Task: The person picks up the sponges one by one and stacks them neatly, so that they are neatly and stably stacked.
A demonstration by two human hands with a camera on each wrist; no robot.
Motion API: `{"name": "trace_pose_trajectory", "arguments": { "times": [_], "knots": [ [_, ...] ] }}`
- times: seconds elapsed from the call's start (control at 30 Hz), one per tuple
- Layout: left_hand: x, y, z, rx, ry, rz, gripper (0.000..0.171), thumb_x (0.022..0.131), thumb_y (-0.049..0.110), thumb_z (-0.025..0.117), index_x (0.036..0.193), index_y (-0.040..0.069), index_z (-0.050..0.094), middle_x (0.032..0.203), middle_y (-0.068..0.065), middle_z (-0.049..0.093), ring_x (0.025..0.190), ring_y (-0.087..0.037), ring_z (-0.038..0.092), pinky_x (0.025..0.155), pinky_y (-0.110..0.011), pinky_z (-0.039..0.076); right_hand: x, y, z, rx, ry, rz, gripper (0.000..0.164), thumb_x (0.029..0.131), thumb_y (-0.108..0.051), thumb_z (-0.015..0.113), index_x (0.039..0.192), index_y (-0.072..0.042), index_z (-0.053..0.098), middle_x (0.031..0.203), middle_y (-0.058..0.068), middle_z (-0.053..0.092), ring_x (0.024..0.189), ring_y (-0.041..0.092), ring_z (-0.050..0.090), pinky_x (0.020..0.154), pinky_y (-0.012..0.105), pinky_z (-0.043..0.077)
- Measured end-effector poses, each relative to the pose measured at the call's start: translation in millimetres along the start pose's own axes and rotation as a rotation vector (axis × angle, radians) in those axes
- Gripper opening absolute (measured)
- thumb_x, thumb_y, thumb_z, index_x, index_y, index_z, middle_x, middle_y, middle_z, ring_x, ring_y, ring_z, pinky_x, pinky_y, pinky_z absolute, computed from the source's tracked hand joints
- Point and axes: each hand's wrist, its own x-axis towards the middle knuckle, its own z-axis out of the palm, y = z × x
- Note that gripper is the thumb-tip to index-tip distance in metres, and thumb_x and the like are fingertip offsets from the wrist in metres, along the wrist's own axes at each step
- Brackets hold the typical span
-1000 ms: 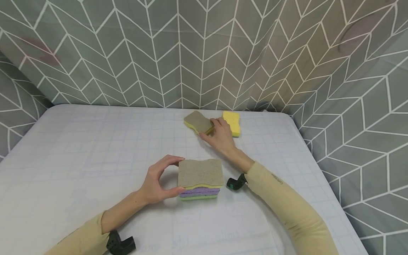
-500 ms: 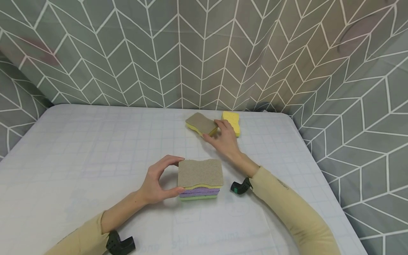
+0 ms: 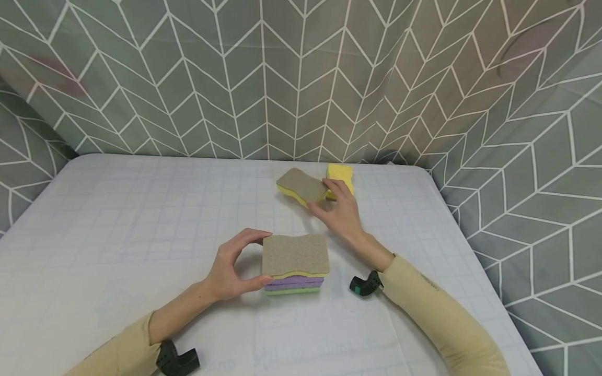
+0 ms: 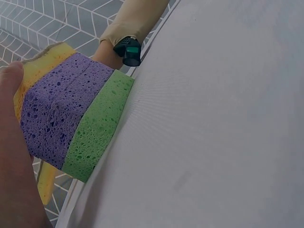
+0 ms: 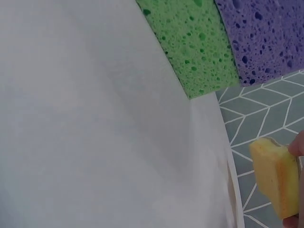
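In the head view a stack of sponges stands near the middle of the table. Its top sponge [image 3: 295, 255] is yellow with a grey-brown scouring face; below lie purple [image 4: 61, 109] and green [image 4: 99, 128] layers. My left hand [image 3: 230, 266] holds the stack from the left, thumb on the near edge and fingers at the far edge. Farther back, my right hand [image 3: 344, 213] pinches a wavy-edged yellow sponge [image 3: 302, 186] by its right end, grey-brown face up. This sponge is tilted and looks lifted off the table.
Another yellow sponge [image 3: 339, 172] lies at the table's back edge, partly behind my right hand. A white cloth with faint lines covers the table [image 3: 141, 209]. A grey patterned curtain [image 3: 282, 78] hangs behind it and along the sides.
My right hand has drawn the wavy yellow sponge slightly right and nearer to me, away from the back edge. The left hand and the stack have stayed put.
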Motion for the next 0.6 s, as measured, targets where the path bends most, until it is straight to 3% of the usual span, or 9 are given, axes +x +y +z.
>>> {"name": "trace_pose_trajectory", "arguments": {
  "times": [0.6],
  "knots": [
    [-1.2,0.4,-0.2,-0.002,-0.004,-0.017,0.069,0.083,0.038,0.08,0.128,-0.008,0.056,0.114,-0.013,0.065,0.104,-0.019,0.062,0.096,-0.024,0.05,-18.0,-6.5,-14.5,0.088,0.064,-0.075,0.059,0.079,-0.022,0.083,0.13,-0.001,0.063,0.127,0.013,0.062,0.114,0.027,0.06,0.098,0.041,0.049]
  ]
}}
